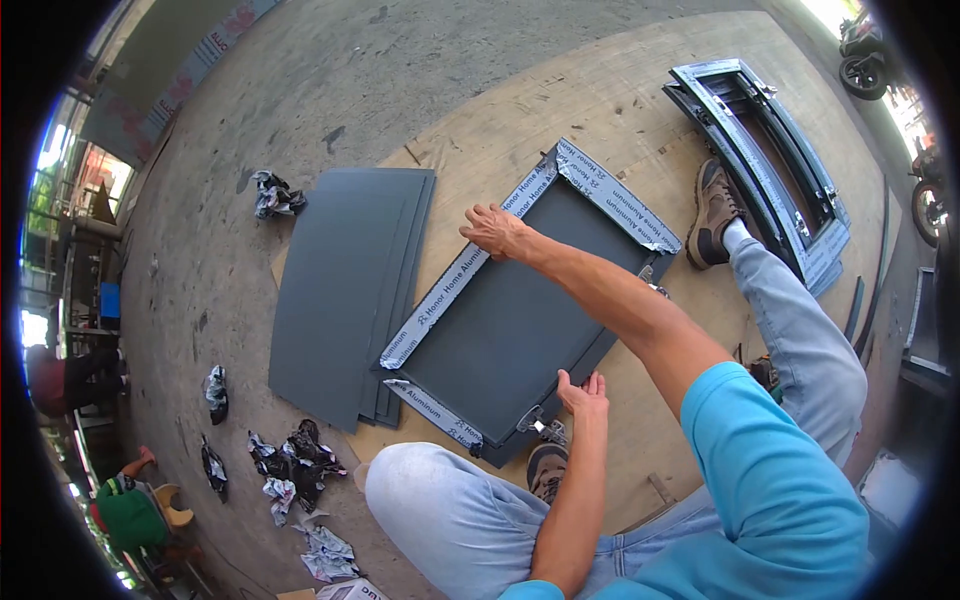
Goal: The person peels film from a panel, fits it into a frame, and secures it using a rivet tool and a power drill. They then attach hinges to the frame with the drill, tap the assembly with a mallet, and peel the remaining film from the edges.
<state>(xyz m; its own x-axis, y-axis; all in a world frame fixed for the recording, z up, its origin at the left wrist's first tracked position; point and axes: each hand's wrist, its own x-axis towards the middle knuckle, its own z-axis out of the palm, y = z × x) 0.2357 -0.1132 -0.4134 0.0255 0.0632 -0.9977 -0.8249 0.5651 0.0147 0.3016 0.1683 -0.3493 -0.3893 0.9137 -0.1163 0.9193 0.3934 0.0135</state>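
while both hands (493, 230) (585, 392) press, framed panel (520, 310) lies diagonal

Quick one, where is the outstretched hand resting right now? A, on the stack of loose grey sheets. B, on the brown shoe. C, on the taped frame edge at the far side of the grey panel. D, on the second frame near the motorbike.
C: the right hand lies on the taped frame edge of the grey panel, apart from the loose grey sheets.
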